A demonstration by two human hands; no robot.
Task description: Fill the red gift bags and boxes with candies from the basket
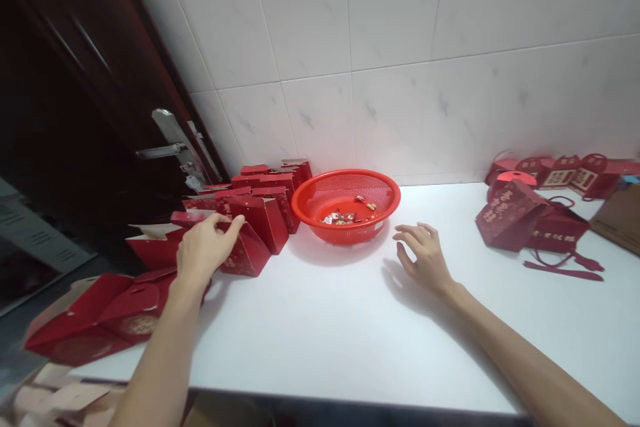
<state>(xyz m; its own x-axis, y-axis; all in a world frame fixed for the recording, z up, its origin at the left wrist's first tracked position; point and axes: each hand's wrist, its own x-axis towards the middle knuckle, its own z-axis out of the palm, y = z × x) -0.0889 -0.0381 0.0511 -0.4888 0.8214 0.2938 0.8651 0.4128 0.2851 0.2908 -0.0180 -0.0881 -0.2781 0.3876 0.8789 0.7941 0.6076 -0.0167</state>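
Note:
My left hand (206, 245) is at the top of a red paper gift box (246, 251), its thumb and fingers closed on the upper edge. More red boxes with raised flaps stand in rows (267, 213) right behind it. My right hand (423, 255) hovers over the white table (350, 333), fingers loosely bent and apart, holding nothing. Between the hands and farther back sits a red plastic basket (346, 235) with a few wrapped candies (340, 218) and some peanut-like pieces (371, 207) inside.
Dark red boxes (520, 217) with cords and a tassel stand at the right, near a brown carton (620, 217). Larger red boxes (105, 313) lie by the left table edge. A tiled wall (400, 113) closes the back; a dark door with a handle (167, 147) is at left.

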